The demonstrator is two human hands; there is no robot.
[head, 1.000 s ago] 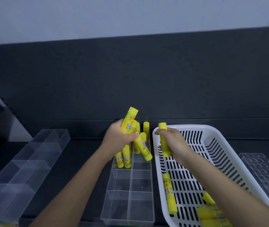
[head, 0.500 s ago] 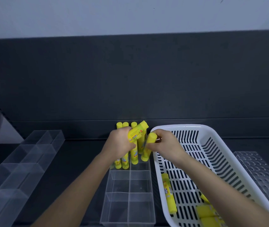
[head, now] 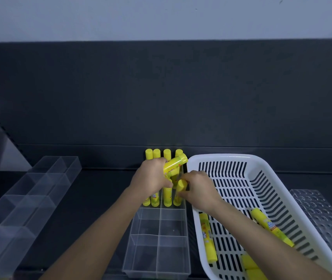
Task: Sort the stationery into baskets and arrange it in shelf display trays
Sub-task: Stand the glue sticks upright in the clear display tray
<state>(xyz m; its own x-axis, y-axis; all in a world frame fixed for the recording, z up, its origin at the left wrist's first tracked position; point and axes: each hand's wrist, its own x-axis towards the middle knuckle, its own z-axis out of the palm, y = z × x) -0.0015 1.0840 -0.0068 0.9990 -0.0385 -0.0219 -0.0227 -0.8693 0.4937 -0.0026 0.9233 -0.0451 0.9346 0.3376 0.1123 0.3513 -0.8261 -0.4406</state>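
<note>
- The white slotted plastic basket (head: 217,157) stands at the right. Several loose yellow glue sticks (head: 208,239) lie flat on its floor, so emptying it seems not finished.
- The long clear plastic divided tray (head: 39,190) lies at the left, well apart from both hands. Its turn seems not yet come.
- The smaller clear plastic compartment tray (head: 157,253) lies between the two forearms, just beside the basket. Only its far compartments hold anything: a row of standing yellow glue sticks (head: 167,156), upright and close together. The nearer compartments are still to be filled, so the arranging looks to be in its early part.
- The left hand (head: 151,178) is above the far compartments. Its fingers are curled around a tilted yellow glue stick (head: 176,164), whose cap points up toward the basket.
- The right hand (head: 197,188) is just beside the left one. Its fingers pinch a nearly upright yellow glue stick (head: 180,184) at the far right compartment. It is not possible to tell whether this stick already touches the tray bottom.
</note>
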